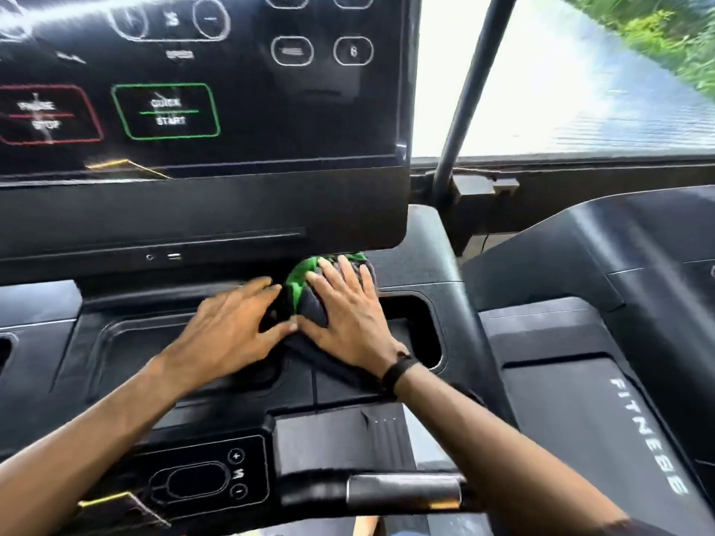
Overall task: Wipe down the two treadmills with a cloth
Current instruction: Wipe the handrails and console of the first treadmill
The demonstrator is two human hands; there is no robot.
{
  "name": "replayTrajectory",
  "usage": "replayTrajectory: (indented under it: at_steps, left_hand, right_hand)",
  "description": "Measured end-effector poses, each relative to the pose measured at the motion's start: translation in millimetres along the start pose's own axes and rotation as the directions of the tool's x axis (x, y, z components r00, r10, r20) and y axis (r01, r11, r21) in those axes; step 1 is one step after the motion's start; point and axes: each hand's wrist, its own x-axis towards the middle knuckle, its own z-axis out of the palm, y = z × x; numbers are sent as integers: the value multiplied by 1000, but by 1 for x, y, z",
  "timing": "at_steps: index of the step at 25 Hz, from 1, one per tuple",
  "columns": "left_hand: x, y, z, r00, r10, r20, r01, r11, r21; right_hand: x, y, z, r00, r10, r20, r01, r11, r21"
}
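Both hands press on the cloth [309, 299] at the middle of the frame, on the tray of the near treadmill [116, 342], just under the lower right corner of its console panel [232, 210]. The right hand [348, 315] lies flat on top of the cloth with fingers spread and straight, pushing it down; a dark band [398, 371] sits on that wrist. The left hand [232, 326] rests beside it, fingers also straight and slightly apart, the tips touching the cloth's left edge. Neither hand pinches or curls round the fabric.

The cloth is bunched, dark grey with a bright green patch showing at its upper side. It looks soft, light and limp, so it should fold into the tray's recesses and corners with palm pressure alone. A flat palm on top suits broad strokes; for the narrow gap under the panel, gathering a fold between fingertips would probably give better reach. The tray plastic looks hard and smooth, so the cloth is likely to slide easily.

On the panel, at the upper left of the frame, a green outlined button reads "QUICK START" [166, 111]; the red outlined one [46, 114] to its left ends in "STOP", its upper word blurred. A "6" [353, 51] shows in a rounded key at upper centre. Other markings are too smeared to read. At the lower right, white letters on the second treadmill [619, 381] read "FITNESS" [648, 435]. A small control pad [205, 473] at the bottom left carries plus and minus signs.
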Motion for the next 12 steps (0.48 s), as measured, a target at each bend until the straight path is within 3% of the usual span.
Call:
replayTrajectory:
  at_steps: [2,5,7,9,12]
  left_hand:
    - [-7,25,1,994,-103,43,103,995,-8]
    - [-15,49,7,982,-136,131,121,986,114]
    - [-15,58,11,986,-115,118,89,975,202]
    - [-12,64,15,994,-32,103,2,959,285]
    - [-9,63,11,987,39,154,-91,933,348]
  right_hand:
    - [20,23,-2,999,-32,-37,32,999,6]
    - [46,44,-8,999,33,-34,-31,998,51]
    - [65,56,-14,996,82,43,-88,986,142]
    - [85,80,-27,960,200,198,-250,928,278]
    - [100,126,-34,952,246,182,-261,963,66]
